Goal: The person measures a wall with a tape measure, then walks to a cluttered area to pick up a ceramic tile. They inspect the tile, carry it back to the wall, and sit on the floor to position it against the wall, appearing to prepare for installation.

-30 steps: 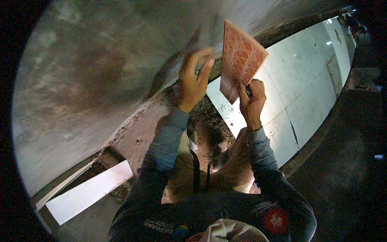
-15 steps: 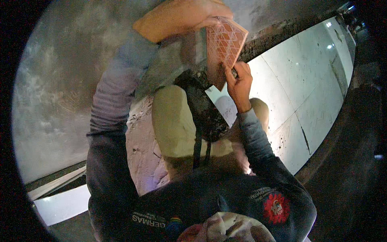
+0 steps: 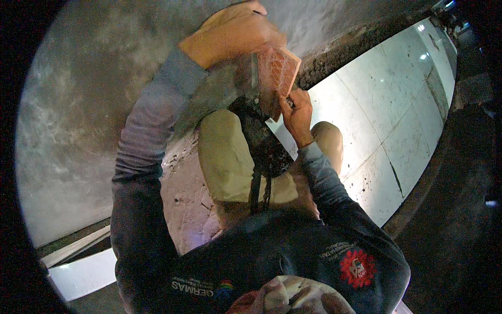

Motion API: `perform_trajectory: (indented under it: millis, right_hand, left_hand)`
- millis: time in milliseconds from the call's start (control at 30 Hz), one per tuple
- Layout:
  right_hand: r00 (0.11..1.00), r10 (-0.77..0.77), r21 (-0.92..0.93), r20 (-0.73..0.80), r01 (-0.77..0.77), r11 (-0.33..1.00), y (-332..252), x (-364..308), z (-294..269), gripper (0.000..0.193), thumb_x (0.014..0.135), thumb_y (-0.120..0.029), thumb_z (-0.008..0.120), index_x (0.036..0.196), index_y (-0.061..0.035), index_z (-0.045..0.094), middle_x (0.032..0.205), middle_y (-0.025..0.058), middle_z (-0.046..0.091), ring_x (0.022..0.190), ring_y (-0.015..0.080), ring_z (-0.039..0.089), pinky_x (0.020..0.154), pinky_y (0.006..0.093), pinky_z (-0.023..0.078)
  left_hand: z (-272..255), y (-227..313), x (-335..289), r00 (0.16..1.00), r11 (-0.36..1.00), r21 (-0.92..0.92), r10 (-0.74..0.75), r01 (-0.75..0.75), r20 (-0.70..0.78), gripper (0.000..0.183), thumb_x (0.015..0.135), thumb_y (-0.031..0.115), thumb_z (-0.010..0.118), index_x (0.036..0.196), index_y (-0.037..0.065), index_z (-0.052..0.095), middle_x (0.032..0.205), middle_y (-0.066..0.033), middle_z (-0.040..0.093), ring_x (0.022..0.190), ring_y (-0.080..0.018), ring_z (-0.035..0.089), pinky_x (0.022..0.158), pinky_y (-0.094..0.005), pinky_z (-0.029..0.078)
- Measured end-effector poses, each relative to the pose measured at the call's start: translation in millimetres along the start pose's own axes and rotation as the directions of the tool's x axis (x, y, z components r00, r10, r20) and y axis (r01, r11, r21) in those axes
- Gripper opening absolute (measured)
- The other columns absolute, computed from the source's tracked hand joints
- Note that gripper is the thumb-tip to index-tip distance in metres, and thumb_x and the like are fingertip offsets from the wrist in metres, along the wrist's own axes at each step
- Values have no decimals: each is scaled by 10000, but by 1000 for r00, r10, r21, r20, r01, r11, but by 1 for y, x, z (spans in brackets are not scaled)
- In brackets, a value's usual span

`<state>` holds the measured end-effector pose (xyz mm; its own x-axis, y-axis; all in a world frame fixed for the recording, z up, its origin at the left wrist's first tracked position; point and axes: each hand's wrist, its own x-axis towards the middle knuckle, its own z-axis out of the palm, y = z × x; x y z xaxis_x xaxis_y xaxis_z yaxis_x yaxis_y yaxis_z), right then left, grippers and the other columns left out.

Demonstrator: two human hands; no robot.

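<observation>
My left hand (image 3: 238,34) is closed over the upper end of a ceramic tile piece (image 3: 277,73), whose reddish-brown ridged back and pale cut edge show. The wrist is bent, and most of its fingers are hidden behind the hand. At the tile's lower corner, my right hand (image 3: 298,112) has its thumb and fingers pinched together. Something small and dark shows among the right fingers, too unclear to name. The tile is held tilted in front of the grey wall, above my knees.
The smooth grey wall (image 3: 94,104) rises at the left and ahead. Large white floor tiles (image 3: 366,120) lie at the right, with a rough dirt gap along the wall. A dark speckled thing (image 3: 266,146) sits between my knees. A white strip (image 3: 86,275) lies at lower left.
Both hands and the tile piece have shifted a little to the left, and the left hand and tile have turned slightly. Both hands keep their hold on the tile.
</observation>
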<state>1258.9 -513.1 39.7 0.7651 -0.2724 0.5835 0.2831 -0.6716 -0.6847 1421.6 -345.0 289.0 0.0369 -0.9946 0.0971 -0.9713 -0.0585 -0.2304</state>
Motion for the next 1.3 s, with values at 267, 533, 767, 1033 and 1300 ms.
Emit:
perform_trajectory:
  millis: [267,533,767,1033,1300]
  right_hand:
    - [999,22,8,25,-22,1000,-4,-3,9,130,908,-127,750,1009,-47,735,845,140,614,856,359,573,768,452,477]
    - [999,29,-24,26,-28,999,-2,0,21,128,903,-139,744,980,-39,724,815,133,589,833,352,556,756,451,471]
    - [999,24,-45,25,-23,999,-2,-1,21,130,904,-153,755,971,-46,723,823,139,592,827,354,552,738,457,461]
    - [1000,-14,-50,1,14,999,-1,-3,24,128,912,-150,752,963,-42,707,827,139,598,824,359,556,730,465,464]
    - [998,-55,-42,-30,54,998,-2,-2,24,128,917,-144,754,958,-36,699,832,136,597,806,348,545,716,461,449]
  left_hand:
    - [-3,10,-1,992,995,97,1,11,-125,115,880,249,650,965,189,700,928,-7,738,996,-204,709,1088,-389,452]
    - [-1,9,-1,996,989,146,3,10,-93,96,867,232,641,928,172,686,938,-11,726,1014,-204,699,1100,-388,452]
    - [-6,12,0,993,996,85,8,2,-115,110,874,232,632,929,154,685,944,-20,712,1046,-220,684,1101,-386,444]
    - [-5,10,0,996,999,52,14,-9,-88,142,889,256,634,958,151,699,976,-28,722,1068,-235,677,1097,-408,436]
    - [14,6,4,999,999,-24,23,-22,29,163,916,279,622,1037,212,708,946,-47,755,1009,-281,732,1143,-468,413]
